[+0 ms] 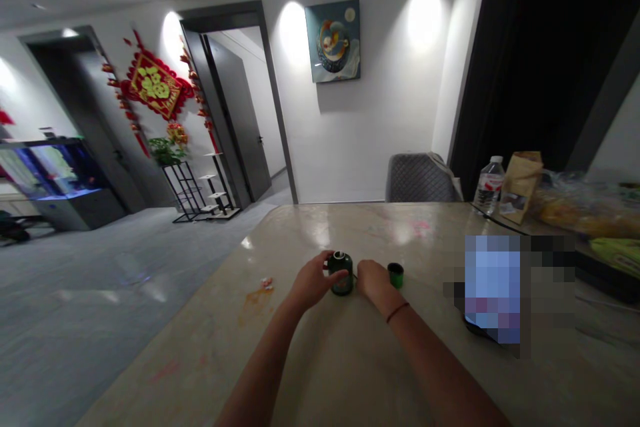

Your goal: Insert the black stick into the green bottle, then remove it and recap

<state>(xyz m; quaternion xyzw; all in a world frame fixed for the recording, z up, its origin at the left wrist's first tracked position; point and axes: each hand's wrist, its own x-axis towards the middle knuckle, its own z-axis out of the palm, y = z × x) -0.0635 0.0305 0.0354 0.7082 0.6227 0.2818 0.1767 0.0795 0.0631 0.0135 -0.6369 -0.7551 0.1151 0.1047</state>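
Note:
A small dark green bottle (342, 285) stands upright on the table, its pale-rimmed mouth uncovered. My left hand (314, 282) is wrapped round its left side, with the thumb across the front. Just right of the bottle, my right hand (373, 278) is closed, knuckles up, with a red cord round the wrist. A thin dark bit shows at its fingertips, but what the fingers hold is hidden. A green cap (397, 279) with a dark hollow top rests on the table beyond my right hand, apart from it.
Left of my hands, small orange-white scraps (267, 283) lie by an orange stain on the table (210, 347). A blurred-out screen (493, 287) stands at the right. Behind it are a water bottle (489, 187), a paper bag (520, 187) and plastic-bagged food (585, 203). A grey chair (423, 177) stands at the far edge.

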